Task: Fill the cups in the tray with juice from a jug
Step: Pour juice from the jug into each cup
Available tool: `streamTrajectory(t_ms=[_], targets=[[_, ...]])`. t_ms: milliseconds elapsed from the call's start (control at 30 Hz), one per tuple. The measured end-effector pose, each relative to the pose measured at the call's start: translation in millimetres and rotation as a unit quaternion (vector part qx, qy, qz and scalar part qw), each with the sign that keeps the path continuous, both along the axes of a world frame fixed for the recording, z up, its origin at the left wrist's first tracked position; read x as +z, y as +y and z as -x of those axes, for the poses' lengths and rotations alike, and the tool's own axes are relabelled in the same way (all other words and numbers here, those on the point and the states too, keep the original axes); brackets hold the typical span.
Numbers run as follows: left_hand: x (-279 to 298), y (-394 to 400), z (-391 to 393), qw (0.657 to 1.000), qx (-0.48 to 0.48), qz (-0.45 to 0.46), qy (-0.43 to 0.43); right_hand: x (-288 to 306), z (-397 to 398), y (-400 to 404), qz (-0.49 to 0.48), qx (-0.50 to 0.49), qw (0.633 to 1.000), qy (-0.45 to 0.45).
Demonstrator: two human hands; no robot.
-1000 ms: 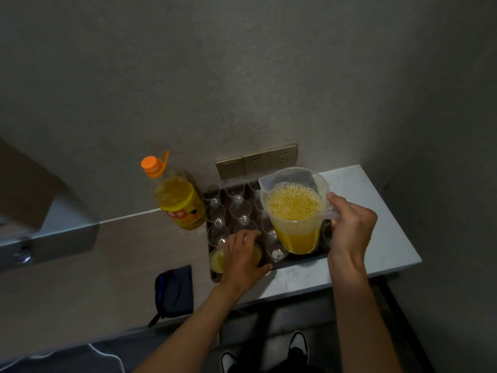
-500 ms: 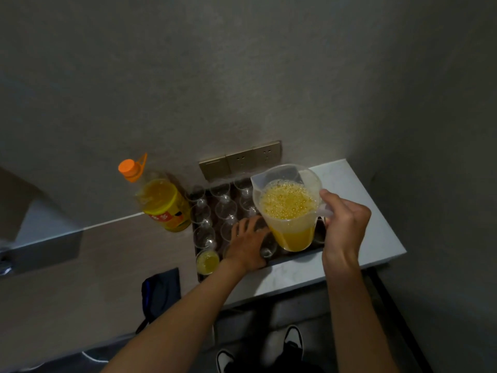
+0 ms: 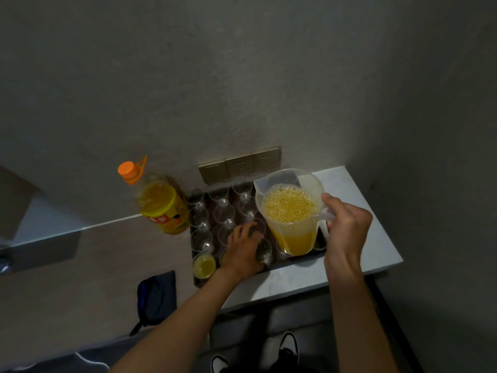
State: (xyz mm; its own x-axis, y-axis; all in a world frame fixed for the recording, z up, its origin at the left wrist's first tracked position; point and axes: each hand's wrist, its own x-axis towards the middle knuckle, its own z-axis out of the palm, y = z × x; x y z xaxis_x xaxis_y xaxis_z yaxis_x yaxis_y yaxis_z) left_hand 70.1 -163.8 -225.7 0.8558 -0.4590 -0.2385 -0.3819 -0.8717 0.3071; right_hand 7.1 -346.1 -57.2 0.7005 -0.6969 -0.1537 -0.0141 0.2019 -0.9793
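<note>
At the left we note a dark blue pouch (image 3: 156,298) on the desk (image 3: 357,265), then an orange-capped juice bottle (image 3: 161,207) standing upright just beside the tray (image 3: 293,263). The tray holds rows of clear plastic cups (image 3: 200,239); the front-left cup (image 3: 204,265) contains juice. The left hand (image 3: 243,250) rests over the cups in the front rows, fingers curled around a clear cup (image 3: 264,251). The right hand (image 3: 347,230) grips the handle of the translucent measuring jug (image 3: 291,214), held upright above the tray's right portion, partly filled with frothy orange juice.
</note>
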Motion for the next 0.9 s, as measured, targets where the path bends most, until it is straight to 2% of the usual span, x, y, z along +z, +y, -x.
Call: streamTrajectory(t_ms=[200,400,567,767,900], targets=[[13,2,5,0.999,0.02,0.03,0.011,3,-5,-3,0.005,0.014,1.0,0.005],[32,11,8,0.985,0.07,0.16,0.01,6,-6,-7,0.016,0.021,1.0,-0.002],[52,17,12,0.954,0.154,0.256,0.008,12,-3,-11,0.024,0.039,0.999,-0.011],[86,21,18,0.91,0.207,0.358,-0.009,23,-2,-14,0.027,0.058,0.998,-0.02],[108,20,21,0.866,0.243,0.435,-0.023,34,-1,-7,0.049,0.072,0.996,-0.018]])
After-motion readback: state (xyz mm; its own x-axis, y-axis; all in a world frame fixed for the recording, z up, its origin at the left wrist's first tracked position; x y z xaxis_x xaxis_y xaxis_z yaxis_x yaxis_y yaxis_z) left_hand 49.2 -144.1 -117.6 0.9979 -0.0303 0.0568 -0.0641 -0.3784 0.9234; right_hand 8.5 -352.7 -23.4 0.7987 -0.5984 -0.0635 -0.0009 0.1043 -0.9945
